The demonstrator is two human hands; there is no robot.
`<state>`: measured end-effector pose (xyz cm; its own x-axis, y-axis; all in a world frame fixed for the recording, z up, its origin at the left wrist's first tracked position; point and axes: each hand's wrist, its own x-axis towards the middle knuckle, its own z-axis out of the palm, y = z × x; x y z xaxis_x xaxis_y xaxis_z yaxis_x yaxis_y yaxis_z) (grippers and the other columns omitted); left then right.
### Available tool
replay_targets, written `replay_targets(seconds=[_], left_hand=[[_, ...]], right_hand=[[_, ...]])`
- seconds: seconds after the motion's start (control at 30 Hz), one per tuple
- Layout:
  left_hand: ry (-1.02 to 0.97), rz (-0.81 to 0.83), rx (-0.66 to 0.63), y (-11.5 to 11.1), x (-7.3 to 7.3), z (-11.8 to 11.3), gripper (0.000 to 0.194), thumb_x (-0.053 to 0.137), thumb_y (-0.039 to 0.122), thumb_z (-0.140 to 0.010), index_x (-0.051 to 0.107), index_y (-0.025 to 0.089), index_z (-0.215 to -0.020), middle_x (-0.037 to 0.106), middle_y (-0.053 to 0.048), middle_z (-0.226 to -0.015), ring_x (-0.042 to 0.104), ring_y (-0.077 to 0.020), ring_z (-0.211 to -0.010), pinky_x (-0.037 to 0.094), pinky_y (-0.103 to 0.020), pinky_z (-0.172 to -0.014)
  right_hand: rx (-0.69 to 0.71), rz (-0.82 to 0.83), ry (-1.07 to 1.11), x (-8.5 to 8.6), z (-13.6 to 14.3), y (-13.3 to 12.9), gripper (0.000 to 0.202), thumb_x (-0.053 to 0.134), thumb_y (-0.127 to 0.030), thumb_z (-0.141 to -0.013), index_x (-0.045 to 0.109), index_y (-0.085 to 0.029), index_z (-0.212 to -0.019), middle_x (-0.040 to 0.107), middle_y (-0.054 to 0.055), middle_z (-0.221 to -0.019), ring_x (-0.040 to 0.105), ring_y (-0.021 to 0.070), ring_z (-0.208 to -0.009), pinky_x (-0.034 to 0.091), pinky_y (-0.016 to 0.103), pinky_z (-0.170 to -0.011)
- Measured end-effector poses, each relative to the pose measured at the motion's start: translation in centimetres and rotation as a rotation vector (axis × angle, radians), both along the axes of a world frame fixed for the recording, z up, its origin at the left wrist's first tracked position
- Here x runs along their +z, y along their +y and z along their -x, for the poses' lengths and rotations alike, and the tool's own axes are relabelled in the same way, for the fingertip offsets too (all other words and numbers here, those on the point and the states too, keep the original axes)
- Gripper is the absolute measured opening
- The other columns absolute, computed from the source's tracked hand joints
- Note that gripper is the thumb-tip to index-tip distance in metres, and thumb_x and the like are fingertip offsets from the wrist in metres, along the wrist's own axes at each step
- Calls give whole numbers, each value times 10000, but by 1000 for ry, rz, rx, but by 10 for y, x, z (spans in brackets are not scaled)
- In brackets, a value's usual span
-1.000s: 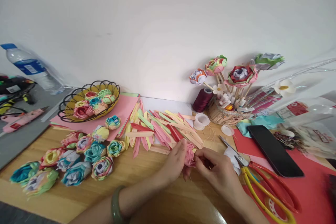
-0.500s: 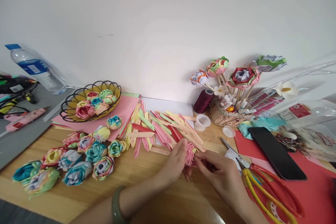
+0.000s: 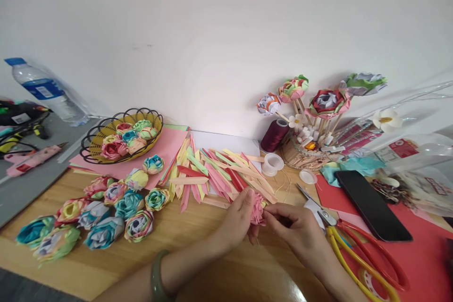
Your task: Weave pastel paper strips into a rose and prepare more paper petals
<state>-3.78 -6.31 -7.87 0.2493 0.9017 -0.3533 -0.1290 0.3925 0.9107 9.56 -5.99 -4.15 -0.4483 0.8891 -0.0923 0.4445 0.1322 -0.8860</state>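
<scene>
A pink paper flower (image 3: 258,209) is between my two hands, low over the front of the wooden table. My left hand (image 3: 241,214) is closed round its left side, fingers partly behind it. At its right edge the thumb and fingertips of my right hand (image 3: 290,222) pinch together; what lies between them is too small to make out, though a bit of yellow shows there. Just behind the hands is a heap of folded paper strips (image 3: 219,174) in pink, red, yellow, green and peach. Scissors (image 3: 329,219) with red and yellow handles lie right of my right hand.
Finished paper flowers (image 3: 130,205) sit at the left, near a yellow basket (image 3: 92,141) holding more. A thread spool (image 3: 274,135), a small plastic cup (image 3: 272,164) and a flower pot (image 3: 304,155) stand at the back. A phone (image 3: 373,205) lies right, a glue gun (image 3: 33,160) left.
Both hands keep their hold and place at the flower. The flower has turned slightly, showing a little more of its pink petals; the rest of the table is unchanged.
</scene>
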Motion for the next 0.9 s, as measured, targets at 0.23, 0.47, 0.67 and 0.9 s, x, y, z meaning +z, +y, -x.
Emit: replay_targets(seconds=[0.23, 0.47, 0.67, 0.9], left_hand=[[16, -12, 6, 0, -1, -1, 611, 249, 759, -697, 435, 192, -832, 383, 87, -385, 364, -84, -315, 337, -191, -323], [27, -45, -1, -1, -1, 0, 547, 248, 735, -723, 386, 209, -783, 364, 93, -411, 357, -74, -323, 339, -180, -324], [48, -38, -1, 0, 1, 0, 546, 234, 727, -735, 396, 210, -801, 362, 88, -438, 362, -77, -331, 334, -188, -327], [58, -68, 9, -2, -1, 2, 503, 248, 690, -767, 407, 213, -788, 386, 66, -498, 395, -84, -371, 342, -197, -350]], right_hand=[[-32, -30, -98, -6, -3, -1, 308, 449, -286, -834, 677, -175, -660, 683, 14, -636, 590, 146, -598, 412, 216, -576], [-87, -68, -178, -13, -3, 0, 262, 479, -298, -792, 652, -160, -653, 635, 12, -584, 544, 132, -531, 388, 218, -509], [-63, -12, -101, -11, -3, -1, 237, 485, -288, -796, 633, -163, -660, 653, 20, -613, 562, 136, -558, 411, 224, -530], [-75, 74, -28, -13, 0, -1, 201, 506, -268, -786, 624, -160, -665, 663, 23, -622, 594, 146, -581, 433, 227, -550]])
